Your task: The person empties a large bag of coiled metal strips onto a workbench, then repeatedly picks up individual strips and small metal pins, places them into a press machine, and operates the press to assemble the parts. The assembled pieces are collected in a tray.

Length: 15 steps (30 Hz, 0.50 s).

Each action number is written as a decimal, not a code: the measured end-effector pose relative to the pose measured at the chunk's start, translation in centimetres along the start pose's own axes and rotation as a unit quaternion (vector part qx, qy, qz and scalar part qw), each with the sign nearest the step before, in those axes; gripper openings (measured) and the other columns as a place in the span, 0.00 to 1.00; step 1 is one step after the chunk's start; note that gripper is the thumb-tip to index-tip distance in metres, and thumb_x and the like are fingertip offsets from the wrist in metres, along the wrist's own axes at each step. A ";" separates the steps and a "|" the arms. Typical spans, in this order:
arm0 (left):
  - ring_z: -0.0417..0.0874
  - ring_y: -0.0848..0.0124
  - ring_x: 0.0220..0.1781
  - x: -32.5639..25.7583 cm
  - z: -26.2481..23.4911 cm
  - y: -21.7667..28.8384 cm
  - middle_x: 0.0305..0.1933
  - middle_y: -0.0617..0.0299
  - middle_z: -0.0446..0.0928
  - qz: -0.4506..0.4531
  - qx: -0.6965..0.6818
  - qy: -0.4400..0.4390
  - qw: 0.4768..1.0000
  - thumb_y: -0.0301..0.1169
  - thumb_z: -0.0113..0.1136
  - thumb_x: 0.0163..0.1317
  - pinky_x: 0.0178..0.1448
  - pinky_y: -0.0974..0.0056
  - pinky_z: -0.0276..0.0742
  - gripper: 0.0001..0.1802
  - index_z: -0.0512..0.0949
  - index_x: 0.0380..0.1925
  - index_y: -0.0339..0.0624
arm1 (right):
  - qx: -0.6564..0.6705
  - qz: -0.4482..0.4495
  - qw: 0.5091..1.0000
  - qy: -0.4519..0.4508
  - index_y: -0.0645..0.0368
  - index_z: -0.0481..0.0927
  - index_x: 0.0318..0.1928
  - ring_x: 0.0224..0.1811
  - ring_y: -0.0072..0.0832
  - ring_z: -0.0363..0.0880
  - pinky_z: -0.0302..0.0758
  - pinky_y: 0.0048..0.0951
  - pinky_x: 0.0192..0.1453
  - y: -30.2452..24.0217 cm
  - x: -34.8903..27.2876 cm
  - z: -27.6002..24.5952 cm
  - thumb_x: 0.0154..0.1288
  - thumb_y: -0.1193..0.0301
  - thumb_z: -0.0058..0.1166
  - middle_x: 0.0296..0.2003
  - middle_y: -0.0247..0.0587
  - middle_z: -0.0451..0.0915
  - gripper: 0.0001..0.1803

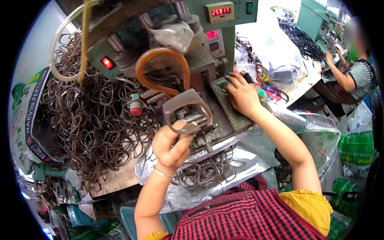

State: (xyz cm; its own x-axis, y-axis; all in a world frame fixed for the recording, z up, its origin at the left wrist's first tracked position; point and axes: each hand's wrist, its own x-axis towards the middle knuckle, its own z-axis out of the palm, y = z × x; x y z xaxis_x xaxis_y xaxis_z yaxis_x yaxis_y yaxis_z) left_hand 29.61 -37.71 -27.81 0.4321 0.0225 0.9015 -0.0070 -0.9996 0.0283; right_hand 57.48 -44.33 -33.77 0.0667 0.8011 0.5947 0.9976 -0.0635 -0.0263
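My left hand (169, 147) is closed in a pinch on the lower rim of a brownish, see-through plastic loop (180, 101). This loop has one broad, flat side and is held up before the green machine (196, 60). Through its opening I see metal parts of the machine. My right hand (245, 96) lies on the machine's flat green box (230, 108), fingers apart and a black cover on one finger. A green button (261, 93) is beside that wrist. An orange-brown curved tube (162, 52) arches behind the loop.
A large heap of brown loops (96, 116) fills the left side, beside a printed sack (32, 116). More loops (208, 170) lie on silver sheeting (248, 150) near my lap. A red knob (136, 111) sticks out left of the loop. Another person (352, 76) works far right.
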 end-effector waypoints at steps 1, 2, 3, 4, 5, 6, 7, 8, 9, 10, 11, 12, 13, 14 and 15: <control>0.84 0.59 0.34 0.2 -0.4 1.0 0.44 0.52 0.82 -0.027 0.017 -0.020 0.999 0.16 0.64 0.51 0.35 0.61 0.80 0.16 0.81 0.40 0.43 | 0.063 0.024 0.996 0.055 0.58 0.81 0.39 0.59 0.41 0.74 0.78 0.41 0.49 0.1 -0.1 -0.3 0.55 0.74 0.60 0.51 0.45 0.79 0.10; 0.86 0.57 0.37 0.6 -0.8 1.7 0.41 0.50 0.84 -0.055 0.036 -0.040 0.997 0.14 0.62 0.56 0.39 0.61 0.82 0.15 0.78 0.42 0.44 | 0.128 0.046 0.985 0.109 0.59 0.81 0.38 0.53 0.42 0.78 0.77 0.41 0.48 -0.1 -0.3 -0.6 0.55 0.75 0.60 0.45 0.46 0.81 0.08; 0.86 0.57 0.38 0.7 -0.9 1.7 0.41 0.50 0.84 -0.052 0.032 -0.040 0.997 0.13 0.61 0.54 0.39 0.61 0.82 0.16 0.79 0.41 0.43 | 0.166 0.105 0.968 0.158 0.61 0.81 0.36 0.42 0.45 0.80 0.76 0.40 0.46 -1.3 -0.8 -2.0 0.57 0.77 0.61 0.36 0.47 0.82 0.06; 0.86 0.57 0.37 0.6 -1.1 1.6 0.40 0.50 0.84 -0.055 0.038 -0.041 0.997 0.13 0.60 0.53 0.38 0.61 0.82 0.16 0.79 0.40 0.43 | 0.213 0.163 0.939 0.216 0.62 0.81 0.36 0.39 0.45 0.80 0.75 0.39 0.44 -2.3 -2.1 -2.6 0.60 0.78 0.60 0.34 0.48 0.82 0.04; 0.86 0.57 0.37 0.7 -1.2 1.6 0.40 0.50 0.84 -0.054 0.040 -0.042 0.997 0.12 0.60 0.52 0.38 0.62 0.81 0.17 0.80 0.39 0.43 | 0.196 0.201 0.921 0.271 0.64 0.80 0.36 0.37 0.44 0.80 0.74 0.37 0.43 -3.0 -4.3 -2.8 0.62 0.79 0.58 0.33 0.48 0.82 0.02; 0.86 0.57 0.36 0.8 -1.1 1.5 0.40 0.50 0.84 -0.051 0.042 -0.040 0.997 0.12 0.59 0.51 0.37 0.62 0.81 0.17 0.80 0.39 0.43 | 0.224 0.271 0.884 0.308 0.64 0.79 0.35 0.36 0.43 0.79 0.74 0.38 0.43 -4.4 -6.6 -2.4 0.64 0.80 0.56 0.32 0.47 0.81 0.01; 0.85 0.59 0.34 1.1 -0.7 1.4 0.39 0.50 0.84 -0.044 0.041 -0.039 0.997 0.11 0.58 0.49 0.34 0.63 0.79 0.17 0.81 0.37 0.43 | 0.211 0.284 0.881 0.313 0.63 0.79 0.35 0.35 0.43 0.78 0.74 0.37 0.43 -4.8 -8.9 -0.7 0.63 0.80 0.56 0.30 0.46 0.79 0.01; 0.84 0.60 0.32 0.9 -0.6 1.2 0.38 0.50 0.84 -0.033 0.039 -0.031 0.998 0.12 0.58 0.51 0.33 0.64 0.78 0.18 0.81 0.40 0.44 | 0.149 0.150 0.923 0.320 0.61 0.78 0.35 0.34 0.42 0.77 0.74 0.37 0.42 -4.6 -8.7 0.2 0.62 0.79 0.57 0.28 0.44 0.78 0.02; 0.83 0.61 0.31 0.8 -0.7 0.7 0.41 0.51 0.83 -0.015 0.037 -0.033 0.999 0.15 0.62 0.47 0.30 0.64 0.78 0.18 0.82 0.38 0.44 | 0.165 0.173 0.914 0.328 0.61 0.79 0.35 0.33 0.42 0.77 0.73 0.37 0.40 -4.7 -8.5 0.7 0.61 0.79 0.58 0.28 0.44 0.78 0.02; 0.82 0.61 0.30 0.7 -0.6 0.3 0.43 0.53 0.82 0.004 0.035 -0.034 0.999 0.17 0.65 0.43 0.28 0.64 0.77 0.17 0.84 0.37 0.43 | 0.180 0.196 0.904 0.335 0.61 0.79 0.34 0.33 0.42 0.77 0.73 0.38 0.39 -4.9 -8.5 1.0 0.61 0.78 0.58 0.27 0.43 0.78 0.02; 0.82 0.61 0.31 0.3 -0.4 0.1 0.42 0.52 0.82 0.014 0.034 -0.008 0.999 0.16 0.64 0.43 0.29 0.63 0.78 0.19 0.84 0.38 0.43 | 0.181 0.214 0.906 0.318 0.61 0.79 0.34 0.33 0.42 0.77 0.73 0.38 0.39 -5.1 -8.1 0.7 0.61 0.78 0.59 0.27 0.43 0.78 0.02; 0.82 0.61 0.31 0.3 -0.4 0.1 0.42 0.52 0.82 0.014 0.039 -0.014 0.999 0.16 0.64 0.43 0.29 0.63 0.78 0.19 0.84 0.38 0.44 | 0.184 0.232 0.907 0.301 0.61 0.80 0.34 0.33 0.42 0.78 0.73 0.38 0.38 -5.4 -7.7 0.1 0.61 0.78 0.59 0.27 0.43 0.79 0.02; 0.82 0.61 0.31 0.4 -0.5 0.1 0.42 0.52 0.82 0.014 0.045 -0.020 0.999 0.16 0.64 0.43 0.29 0.63 0.78 0.20 0.83 0.39 0.44 | 0.187 0.249 0.907 0.283 0.61 0.80 0.34 0.33 0.42 0.78 0.73 0.39 0.38 -5.4 -7.4 -0.4 0.61 0.77 0.59 0.28 0.43 0.79 0.02; 0.82 0.61 0.31 0.5 -0.5 0.2 0.41 0.53 0.82 0.010 0.051 -0.023 0.998 0.16 0.64 0.43 0.29 0.63 0.78 0.21 0.83 0.40 0.44 | 0.188 0.250 0.914 0.256 0.60 0.81 0.34 0.34 0.43 0.78 0.74 0.39 0.38 -5.1 -7.2 -0.9 0.61 0.77 0.60 0.28 0.44 0.80 0.02; 0.82 0.61 0.31 0.5 -0.5 0.3 0.41 0.53 0.82 0.010 0.056 -0.027 0.998 0.15 0.64 0.43 0.29 0.63 0.78 0.22 0.83 0.41 0.45 | 0.191 0.250 0.921 0.229 0.60 0.81 0.35 0.34 0.43 0.78 0.74 0.39 0.37 -4.6 -6.8 -1.3 0.61 0.77 0.60 0.29 0.44 0.80 0.02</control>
State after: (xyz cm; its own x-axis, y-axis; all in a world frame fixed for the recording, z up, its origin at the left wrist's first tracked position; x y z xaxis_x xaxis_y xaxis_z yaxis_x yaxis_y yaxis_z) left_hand 29.37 -37.95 -27.19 0.4804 0.0043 0.8770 0.0833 -0.9957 -0.0407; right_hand 52.38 -50.26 -36.64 0.5935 0.3869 0.7057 0.7827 -0.0731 -0.6181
